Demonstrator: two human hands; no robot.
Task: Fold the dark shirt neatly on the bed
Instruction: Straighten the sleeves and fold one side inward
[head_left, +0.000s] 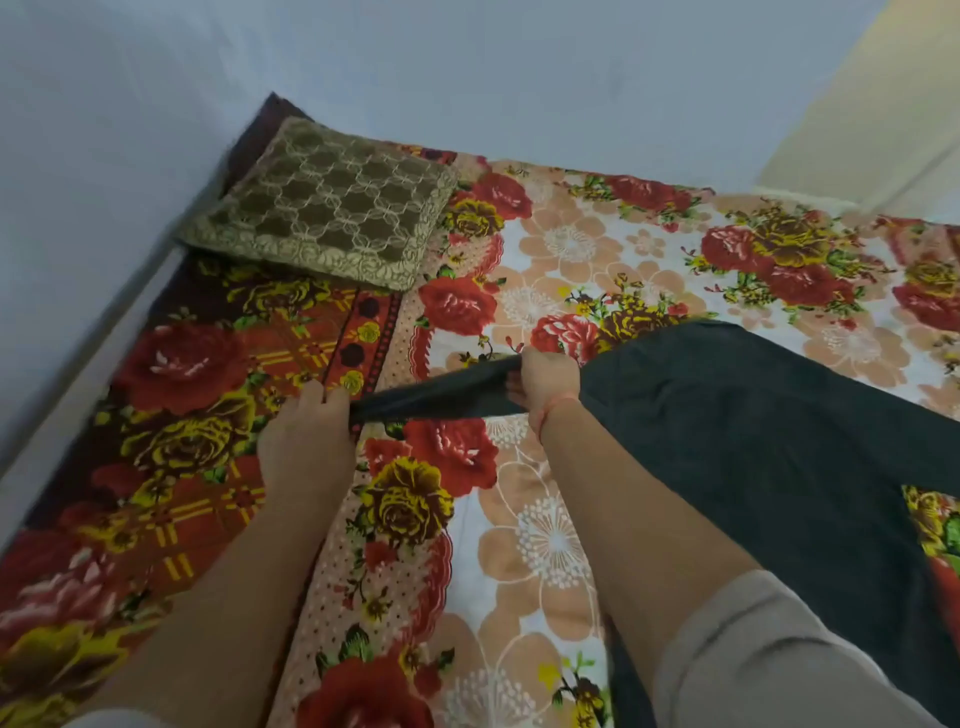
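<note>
— Looking down on what kind of surface?
— On a bed under a floral bedsheet (571, 249): white with red and yellow roses right of the cushion (322, 202), dark maroon with a checked border below the cushion.
— And the room?
— Pale blue-grey wall (467, 62) right behind the cushion, meeting a second wall in the corner at the cushion's left. Cream-coloured surface (857, 93) far right of the cushion; cannot tell whether door or wall.
— Found the dark shirt (753, 415)?
— Yes: spread on the sheet, below and right of the cushion, well apart from it. One shirt arm (436, 397) stretched taut toward the spot below the cushion.
— Held how?
— Left hand (306, 441) pinching the end of the shirt arm, fingers closed on the cloth, straight below the cushion. Right hand (545, 382) gripping the same shirt arm near the shoulder, fingers curled round bunched fabric, below and right of the cushion.
— Anything on the person's arms?
— Red thread (553, 410) round the right wrist; grey cuff (753, 649) higher up that arm.
</note>
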